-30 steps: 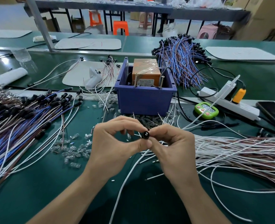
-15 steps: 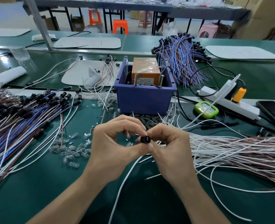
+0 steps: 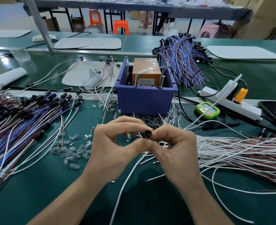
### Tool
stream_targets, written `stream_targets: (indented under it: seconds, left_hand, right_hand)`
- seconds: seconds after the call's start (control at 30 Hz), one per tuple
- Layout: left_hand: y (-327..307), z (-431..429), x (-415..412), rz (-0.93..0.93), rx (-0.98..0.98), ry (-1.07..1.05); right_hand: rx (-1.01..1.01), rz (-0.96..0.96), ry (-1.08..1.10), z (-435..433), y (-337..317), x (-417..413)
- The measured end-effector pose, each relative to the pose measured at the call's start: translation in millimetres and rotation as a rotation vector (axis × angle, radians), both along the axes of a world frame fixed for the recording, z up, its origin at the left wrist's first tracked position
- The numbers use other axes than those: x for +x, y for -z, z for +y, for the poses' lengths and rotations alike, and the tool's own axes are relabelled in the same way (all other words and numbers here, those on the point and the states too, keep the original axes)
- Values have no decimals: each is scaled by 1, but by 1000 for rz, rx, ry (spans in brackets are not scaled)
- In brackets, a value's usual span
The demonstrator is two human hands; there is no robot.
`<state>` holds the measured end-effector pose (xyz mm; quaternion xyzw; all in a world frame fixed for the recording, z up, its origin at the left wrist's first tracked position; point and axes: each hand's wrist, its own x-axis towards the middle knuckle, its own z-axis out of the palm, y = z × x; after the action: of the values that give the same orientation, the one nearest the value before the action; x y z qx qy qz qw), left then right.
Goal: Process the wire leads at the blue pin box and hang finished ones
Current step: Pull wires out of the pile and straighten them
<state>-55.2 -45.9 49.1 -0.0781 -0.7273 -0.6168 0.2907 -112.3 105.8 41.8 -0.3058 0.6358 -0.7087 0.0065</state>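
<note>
Green tabletop, cluttered. Blue pin box at 12 o'clock just beyond the hands, with a tape-wrapped orange block inside and two screws upright at its front rim. A heap of small dark parts lies at the box's foot, partly hidden behind the fingers.

- **9 o'clock:** big bundle of blue and brown leads with black ends, fanned toward the left edge.
- **8 o'clock:** clear bulbs scattered near the left hand.
- **3 o'clock:** thick sheaf of white and brown leads running off the right edge.
- **1 o'clock, far:** second blue-brown bundle behind the box.
- **2 o'clock:** green timer, white power strip with an orange plug, and a dark phone at the edge.
- **11 o'clock:** white mat with a few thin leads on it.

The task's thing is a black cap on a white lead, dead centre in front of the box. Its round end faces the camera, with pale pins inside. The lead drops from under the thumbs toward 7 o'clock and off the bottom edge. The left hand pinches the cap, thumb and forefinger curved in a ring. The right hand pinches it from the other side, and the thumb tips touch.

Versus half a second ago: same two-handed pinch, cap a little higher in view. The clutter around it is unchanged.
</note>
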Motion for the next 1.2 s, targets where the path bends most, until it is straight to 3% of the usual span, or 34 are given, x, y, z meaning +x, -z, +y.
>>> stream_targets:
  seconds: [1.2]
  left_hand:
    - [-3,4,3,49,-7,1]
  right_hand:
    - [45,50,50,-1,4,0]
